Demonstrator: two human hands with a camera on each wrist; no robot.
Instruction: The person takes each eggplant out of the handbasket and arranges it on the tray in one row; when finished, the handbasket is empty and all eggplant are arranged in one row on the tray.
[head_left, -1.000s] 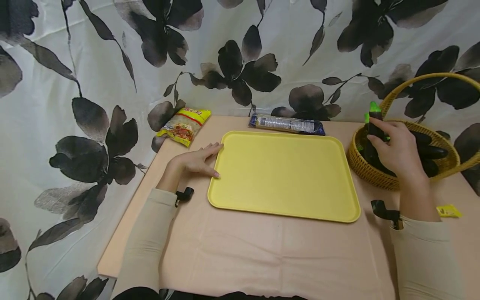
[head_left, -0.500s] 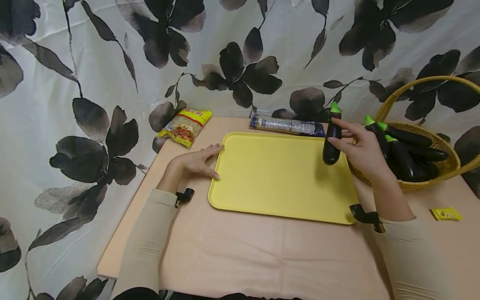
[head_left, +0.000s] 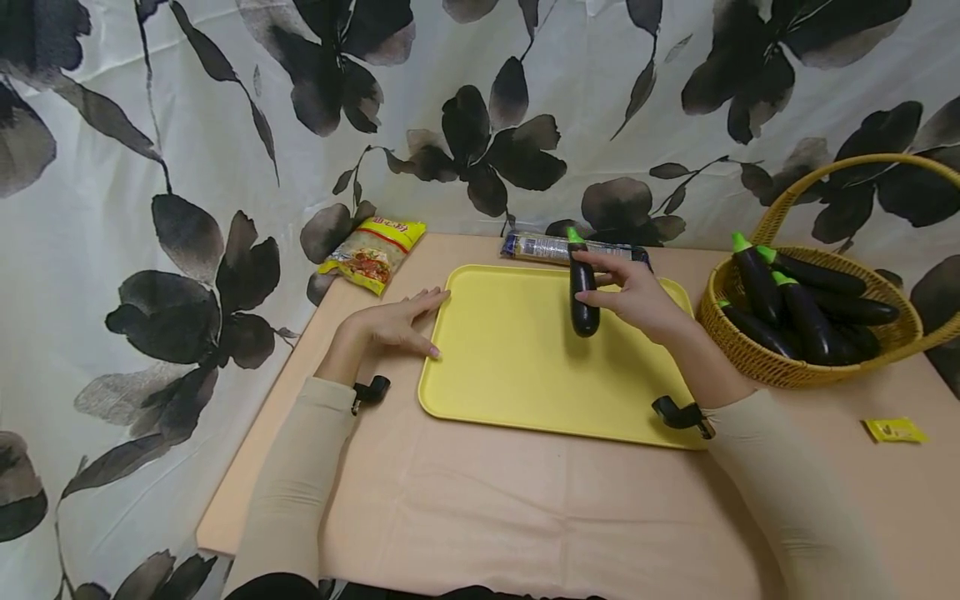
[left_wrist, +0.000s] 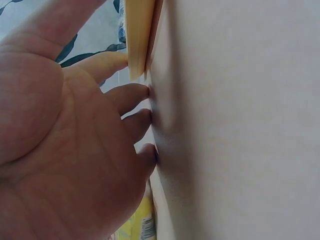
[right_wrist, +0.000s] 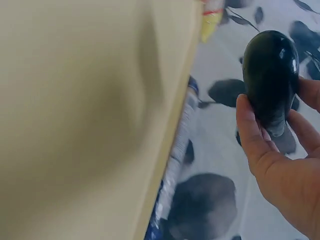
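My right hand [head_left: 637, 296] pinches a dark eggplant [head_left: 584, 296] with a green cap, holding it roughly upright above the yellow tray [head_left: 510, 375]. In the right wrist view the eggplant [right_wrist: 271, 75] sits between thumb and fingers, apart from the tray surface [right_wrist: 75, 110]. At the tray's left edge rests my left hand [head_left: 390, 327], its fingers spread and relaxed. The left wrist view has the left hand [left_wrist: 75, 135] with its fingertips down on the table and one finger against the tray rim [left_wrist: 140, 35]. The eggplant partly covers the dark blue package behind it.
A wicker basket [head_left: 738, 354] with a tall handle stands on the right, holding several eggplants [head_left: 813, 321]. A yellow printed bag [head_left: 375, 252] lies back left, a blue package [head_left: 536, 248] behind the tray, and a small yellow packet [head_left: 896, 430] at right. Floral fabric [head_left: 315, 467] borders the table.
My right hand took an eggplant out of the basket and carried it left over the tray, reaching about its middle. The left hand stayed at the tray's left edge.
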